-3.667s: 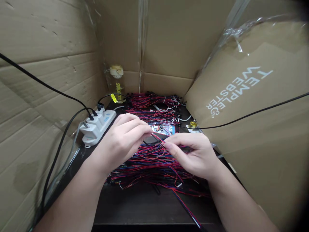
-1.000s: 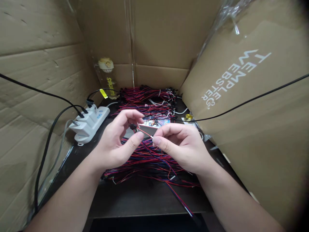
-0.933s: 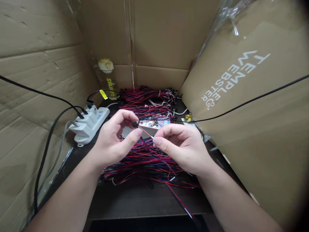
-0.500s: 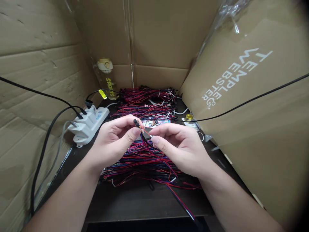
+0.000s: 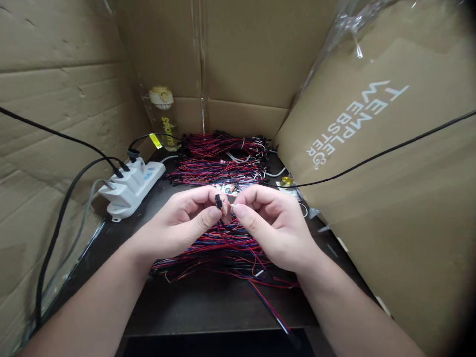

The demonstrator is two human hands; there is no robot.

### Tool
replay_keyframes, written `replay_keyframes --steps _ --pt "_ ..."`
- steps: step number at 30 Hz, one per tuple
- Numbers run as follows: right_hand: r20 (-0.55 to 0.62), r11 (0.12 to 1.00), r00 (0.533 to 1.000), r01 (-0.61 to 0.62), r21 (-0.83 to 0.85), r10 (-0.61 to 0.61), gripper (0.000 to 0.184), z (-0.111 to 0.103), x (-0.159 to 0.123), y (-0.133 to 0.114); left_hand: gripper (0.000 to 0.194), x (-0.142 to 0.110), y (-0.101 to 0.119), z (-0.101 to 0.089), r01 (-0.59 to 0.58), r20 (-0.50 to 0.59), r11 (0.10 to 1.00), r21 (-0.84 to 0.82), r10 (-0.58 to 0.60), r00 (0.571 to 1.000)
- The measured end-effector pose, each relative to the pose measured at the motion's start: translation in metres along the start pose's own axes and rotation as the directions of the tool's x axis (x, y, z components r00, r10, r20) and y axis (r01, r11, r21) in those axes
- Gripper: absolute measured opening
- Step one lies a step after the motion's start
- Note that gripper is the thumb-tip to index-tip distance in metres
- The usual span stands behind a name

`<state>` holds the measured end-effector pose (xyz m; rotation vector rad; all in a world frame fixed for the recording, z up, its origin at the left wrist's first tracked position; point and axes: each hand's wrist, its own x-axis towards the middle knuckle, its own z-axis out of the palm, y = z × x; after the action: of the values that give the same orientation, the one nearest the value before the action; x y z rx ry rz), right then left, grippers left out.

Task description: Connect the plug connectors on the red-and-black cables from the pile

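Observation:
A small black connector (image 5: 218,201) is pinched between the thumb and fingers of my left hand (image 5: 186,220). My right hand (image 5: 273,225) pinches a thin reddish wire with a white end (image 5: 232,208), close beside the connector. Fingers of both hands nearly meet in the middle. Under them lies a bundle of red, blue and black wires (image 5: 219,248). One strand of red and blue wires (image 5: 269,307) with a white tip trails toward the table's front edge.
More bundles of red wires (image 5: 215,171) lie behind my hands. A white power strip (image 5: 136,188) with plugged cables is at left, near a clear bottle (image 5: 163,119). Cardboard walls (image 5: 245,54) enclose the dark table (image 5: 186,310). A black cable (image 5: 357,168) crosses at right.
My hands have come closer together, and the white end of the wire is now nearer the connector. The connector stands more upright. The whole view has shifted slightly.

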<state>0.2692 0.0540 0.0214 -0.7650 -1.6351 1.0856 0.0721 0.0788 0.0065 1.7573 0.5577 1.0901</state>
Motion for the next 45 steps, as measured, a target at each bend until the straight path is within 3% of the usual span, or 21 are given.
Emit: replay_keyframes --steps 5,12,20,25,32,37,45 --pt "0.025 0.997 0.997 -0.077 -0.012 0.078 0.028 -0.005 -0.004 -0.007 0.020 -0.002 -0.003 0.001 0.035 0.038 0.992 -0.119 -0.031 0.999" --pt "0.111 0.996 0.990 -0.084 -0.021 0.086 0.017 -0.005 -0.007 -0.007 0.016 -0.003 -0.009 0.002 -0.024 -0.035 0.965 -0.262 0.015 0.999" --pt "0.136 0.992 0.991 0.007 -0.127 0.010 0.011 -0.008 -0.007 -0.004 0.025 -0.004 0.001 0.003 0.107 -0.011 0.992 -0.070 -0.108 0.994" --pt "0.124 0.988 0.992 0.013 -0.154 0.007 0.011 -0.010 -0.008 -0.005 0.027 -0.004 0.003 0.002 0.100 0.051 0.988 -0.120 -0.095 0.994" --pt "0.123 0.980 0.979 -0.174 0.096 0.161 0.016 -0.009 -0.006 -0.005 0.024 -0.006 0.001 0.005 0.129 0.057 0.946 -0.299 -0.117 0.991" --pt "0.193 0.879 0.946 -0.315 0.359 0.260 0.019 -0.007 0.000 -0.002 0.025 -0.006 -0.003 0.008 0.158 -0.007 0.924 -0.349 -0.171 0.985" --pt "0.228 0.801 0.917 -0.398 0.448 0.328 0.024 -0.006 0.002 -0.003 0.027 -0.003 -0.005 0.010 0.192 0.001 0.907 -0.374 -0.206 0.979"
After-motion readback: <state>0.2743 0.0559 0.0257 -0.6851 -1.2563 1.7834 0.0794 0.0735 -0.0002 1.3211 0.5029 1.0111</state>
